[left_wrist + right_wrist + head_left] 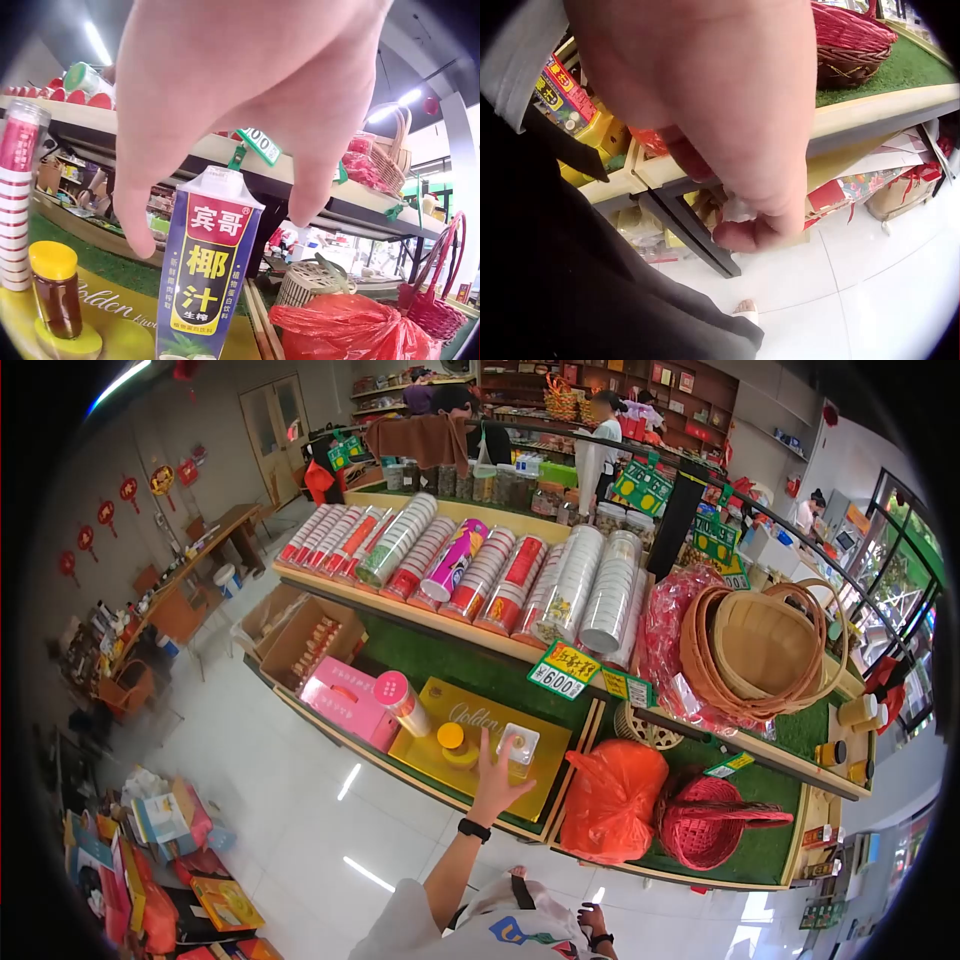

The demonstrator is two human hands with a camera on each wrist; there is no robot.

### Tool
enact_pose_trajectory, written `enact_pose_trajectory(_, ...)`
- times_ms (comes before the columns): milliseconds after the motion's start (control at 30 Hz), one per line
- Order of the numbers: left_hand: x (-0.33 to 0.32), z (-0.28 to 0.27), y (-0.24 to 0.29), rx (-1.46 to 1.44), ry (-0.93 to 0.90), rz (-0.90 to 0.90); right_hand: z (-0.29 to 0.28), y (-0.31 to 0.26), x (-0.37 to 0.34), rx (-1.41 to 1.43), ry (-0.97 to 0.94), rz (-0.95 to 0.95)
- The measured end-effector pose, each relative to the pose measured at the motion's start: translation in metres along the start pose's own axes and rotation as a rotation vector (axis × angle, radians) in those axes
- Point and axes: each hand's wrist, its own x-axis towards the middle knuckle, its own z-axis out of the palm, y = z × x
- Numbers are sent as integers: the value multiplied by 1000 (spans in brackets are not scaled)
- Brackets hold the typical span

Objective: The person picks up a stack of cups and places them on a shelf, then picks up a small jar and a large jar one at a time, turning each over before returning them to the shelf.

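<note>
The left hand (497,785) reaches over the near side of the table (590,736), its fingers released and spread above the top of a coconut juice carton (210,262). The carton stands upright at the right part of a flat gold box (540,785); no contact with the fingers can be made out. The right hand (727,112) is low, beside the near edge of the table; its fingers are bent, with something pale and translucent by them, and I cannot tell whether they grasp it.

Just left of the carton is a jar (57,292) with a yellow lid and dark reddish-brown contents. Left of that, a clear tube (402,702) with a pink top holds stacked pale discs. Farther left are a pink box (350,703) and an open cardboard box (318,646) filled with small items. To the right, a tied orange-red bag (613,800) hides its contents, beside a pink woven basket (703,830). On the far, raised shelf (480,628) lie clear tubes packed with stacked pieces, left of nested wicker baskets (765,645).
</note>
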Motion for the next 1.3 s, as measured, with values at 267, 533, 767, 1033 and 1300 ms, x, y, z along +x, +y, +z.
enact_pose_trajectory(267,20,20,-13,-11,-85,47,34,-42,-52,-741,267,-213)
enact_pose_trajectory(533,22,52,-23,68,96,2,22,-63,-70,-629,223,-148)
enact_pose_trajectory(767,-6,51,-11,31,190,-82,-5,-78,-56,-43,203,-173)
enact_pose_trajectory(1033,-28,48,-5,70,212,-91,3,-129,-97,173,55,-205)
enact_pose_trajectory(1300,-47,33,-6,37,109,-100,-7,-145,-117,-50,84,-413)
